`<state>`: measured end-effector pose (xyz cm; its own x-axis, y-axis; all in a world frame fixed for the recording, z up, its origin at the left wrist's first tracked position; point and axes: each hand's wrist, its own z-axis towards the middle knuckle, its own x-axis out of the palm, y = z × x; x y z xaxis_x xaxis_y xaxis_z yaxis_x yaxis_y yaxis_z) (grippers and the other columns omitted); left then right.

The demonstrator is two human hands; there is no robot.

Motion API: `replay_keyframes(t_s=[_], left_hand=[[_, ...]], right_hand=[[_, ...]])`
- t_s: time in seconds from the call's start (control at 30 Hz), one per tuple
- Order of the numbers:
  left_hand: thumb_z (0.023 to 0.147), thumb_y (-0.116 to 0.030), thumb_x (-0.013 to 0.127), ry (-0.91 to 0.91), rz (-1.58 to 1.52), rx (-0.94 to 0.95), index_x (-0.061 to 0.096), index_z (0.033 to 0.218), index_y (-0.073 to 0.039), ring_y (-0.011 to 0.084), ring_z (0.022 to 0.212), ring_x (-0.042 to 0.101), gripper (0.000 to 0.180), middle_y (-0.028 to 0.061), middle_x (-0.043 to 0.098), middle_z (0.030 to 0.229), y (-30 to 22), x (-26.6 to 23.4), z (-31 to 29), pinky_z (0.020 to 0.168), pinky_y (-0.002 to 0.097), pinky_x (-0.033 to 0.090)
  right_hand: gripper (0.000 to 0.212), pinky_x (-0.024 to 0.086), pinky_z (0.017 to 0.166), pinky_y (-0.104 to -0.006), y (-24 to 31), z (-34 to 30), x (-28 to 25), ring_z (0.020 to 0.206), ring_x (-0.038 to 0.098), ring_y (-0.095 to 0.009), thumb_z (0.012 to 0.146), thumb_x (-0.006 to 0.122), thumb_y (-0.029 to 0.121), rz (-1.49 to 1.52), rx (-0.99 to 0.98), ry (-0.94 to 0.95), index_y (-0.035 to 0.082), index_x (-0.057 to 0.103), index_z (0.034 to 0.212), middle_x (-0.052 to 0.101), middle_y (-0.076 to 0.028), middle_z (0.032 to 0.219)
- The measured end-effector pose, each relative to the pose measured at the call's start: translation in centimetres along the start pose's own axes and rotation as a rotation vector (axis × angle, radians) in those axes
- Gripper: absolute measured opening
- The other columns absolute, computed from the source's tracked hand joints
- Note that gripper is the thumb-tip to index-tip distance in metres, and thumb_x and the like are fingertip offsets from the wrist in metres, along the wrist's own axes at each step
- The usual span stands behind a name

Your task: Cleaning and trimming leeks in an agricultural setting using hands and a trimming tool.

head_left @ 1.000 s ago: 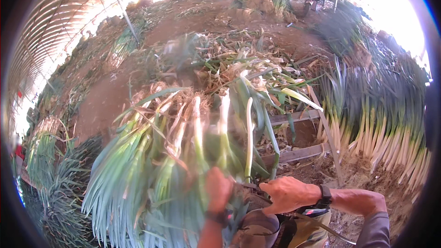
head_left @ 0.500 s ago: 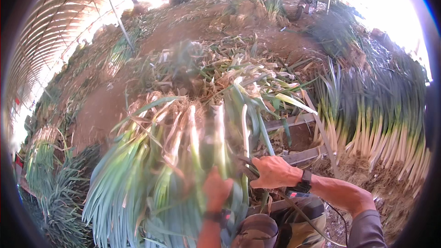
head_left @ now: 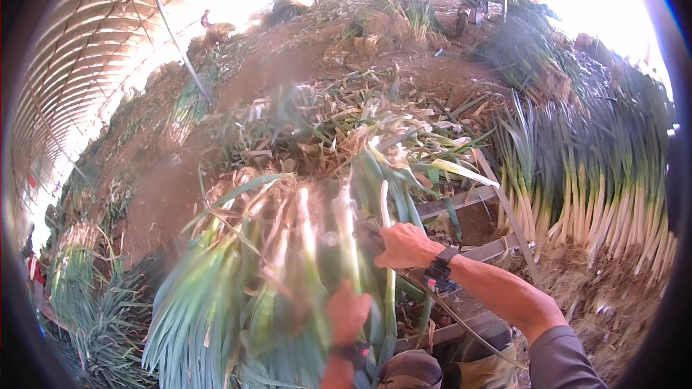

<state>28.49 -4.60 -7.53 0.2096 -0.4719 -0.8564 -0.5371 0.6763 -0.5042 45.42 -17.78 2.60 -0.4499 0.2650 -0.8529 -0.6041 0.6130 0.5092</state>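
A leek (head_left: 347, 234) with a bright white shank stands root end away from me, its green leaves toward my body. My left hand (head_left: 349, 311), blurred, is closed around its lower green part. In my right hand (head_left: 408, 246) is a dark nozzle-like tool (head_left: 370, 236), its tip beside the white shank. A hose (head_left: 472, 328) trails from below that hand toward the lower right. The fingers of the right hand are curled around the tool, and its exact shape is partly hidden. More leeks (head_left: 209, 281) lie side by side left of my left hand.
Peeled leaves and husks (head_left: 317, 119) are heaped beyond my hands. A metal frame (head_left: 461, 202) lies to the right, beside a long row of white-stemmed leeks (head_left: 587, 194). More leeks (head_left: 94, 302) lie at far left. A motorbike (head_left: 470, 7) and two people are far back.
My right hand has moved left and forward, bringing the tool closer to the white shank. My left hand keeps hold of the leek, slightly lower in the picture. The view has shifted a little.
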Motion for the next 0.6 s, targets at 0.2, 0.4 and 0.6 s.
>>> replay_keyframes(t_s=[0.2,0.4,0.6], left_hand=[[0.078,-0.035,0.067,0.16,0.059,-0.121,0.054,0.138,-0.004,0.0431,0.115,0.063,0.069,0.0277,0.067,0.119,0.0,0.0,1.0,0.1,0.0498,0.047],[0.078,-0.034,0.068,0.14,0.015,-0.09,0.053,0.137,-0.001,0.0439,0.113,0.063,0.07,0.0283,0.067,0.119,0.4,0.9,1.2,0.1,0.0496,0.048],[0.077,-0.025,0.071,-0.031,-0.072,0.069,0.045,0.14,0.008,0.0466,0.11,0.064,0.076,0.0333,0.066,0.114,2.3,1.3,1.1,0.096,0.05,0.05]], right_hand=[[0.045,0.054,0.072,-0.0493,1.0,0.1,0.0,0.077,0.068,-0.045,0.07,0.07,0.035,0.072,-0.003,-0.038,-0.007,0.065,0.085,0.068,-0.028,0.08],[0.04,0.054,0.073,-0.0495,-0.5,1.6,2.1,0.078,0.068,-0.044,0.072,0.069,0.032,0.002,0.009,-0.062,-0.005,0.066,0.086,0.068,-0.026,0.08],[0.042,0.053,0.072,-0.0497,0.7,-1.7,-0.7,0.077,0.067,-0.043,0.073,0.069,0.032,0.031,0.009,-0.026,-0.004,0.065,0.095,0.067,-0.024,0.081]])
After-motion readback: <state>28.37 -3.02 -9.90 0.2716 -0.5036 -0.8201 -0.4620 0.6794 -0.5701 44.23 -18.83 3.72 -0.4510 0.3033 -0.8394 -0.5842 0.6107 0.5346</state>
